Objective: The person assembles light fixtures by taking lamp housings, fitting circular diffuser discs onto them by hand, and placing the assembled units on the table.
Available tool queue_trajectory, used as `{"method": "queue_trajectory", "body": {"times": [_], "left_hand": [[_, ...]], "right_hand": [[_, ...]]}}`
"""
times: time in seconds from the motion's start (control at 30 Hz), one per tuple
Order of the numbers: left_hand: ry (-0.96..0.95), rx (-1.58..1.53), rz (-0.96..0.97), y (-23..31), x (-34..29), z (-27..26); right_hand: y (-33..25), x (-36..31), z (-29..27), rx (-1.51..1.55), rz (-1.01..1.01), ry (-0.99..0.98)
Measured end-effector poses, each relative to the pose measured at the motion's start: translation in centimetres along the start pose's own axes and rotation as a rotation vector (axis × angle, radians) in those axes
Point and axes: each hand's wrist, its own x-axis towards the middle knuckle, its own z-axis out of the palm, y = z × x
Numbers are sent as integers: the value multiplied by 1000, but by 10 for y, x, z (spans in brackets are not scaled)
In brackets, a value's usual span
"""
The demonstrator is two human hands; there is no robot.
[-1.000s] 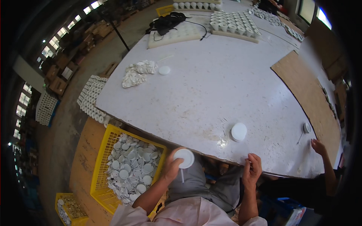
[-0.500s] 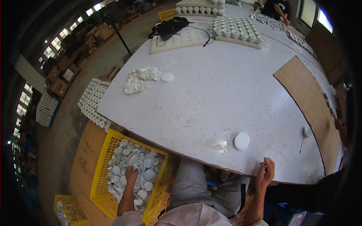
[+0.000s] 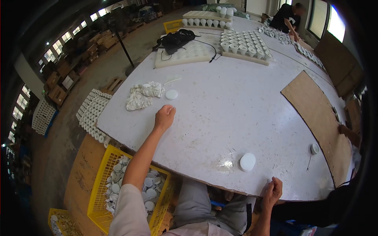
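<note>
My left hand [image 3: 165, 117] is above the left part of the white table, its fingers closed. What they hold, if anything, is hidden. Just beyond it lies a round white disc [image 3: 171, 94], beside a crumpled white cloth [image 3: 145, 95] and a thin white strip [image 3: 172, 81]. At the table's near edge rests my right hand [image 3: 272, 192], fingers curled in and nothing visible in them. A larger white round piece [image 3: 247, 162], which looks like stacked discs, sits up and left of that hand. Below my left forearm, a yellow basket [image 3: 98, 188] contains many loose white discs [image 3: 151, 193].
Trays of white cone-shaped lamp parts [image 3: 246, 46] stand at the far side, next to a black bag [image 3: 175, 40]. A brown board [image 3: 315, 114] lies along the right, near a small round part with a wire [image 3: 314, 148]. Another person [image 3: 286, 19] works at the far right.
My left hand has come up out of the yellow basket and forward over the table, close to the small disc. My right hand stays by the edge, its fingers more curled. The view has tilted up slightly.
</note>
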Motion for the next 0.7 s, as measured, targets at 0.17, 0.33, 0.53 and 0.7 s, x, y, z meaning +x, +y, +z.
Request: {"method": "queue_trajectory", "body": {"times": [0.17,0.33,0.53,0.7], "left_hand": [[97,317,-34,-2,76,28],[30,489,-184,-7,117,54],[86,613,-91,-11,133,39],[16,611,-53,1,117,47]], "right_hand": [[-4,-3,3,-156,-129,-10],[-16,-1,4,-299,-124,-2],[-17,9,16,-313,-111,0],[-18,8,14,-291,-131,10]]}}
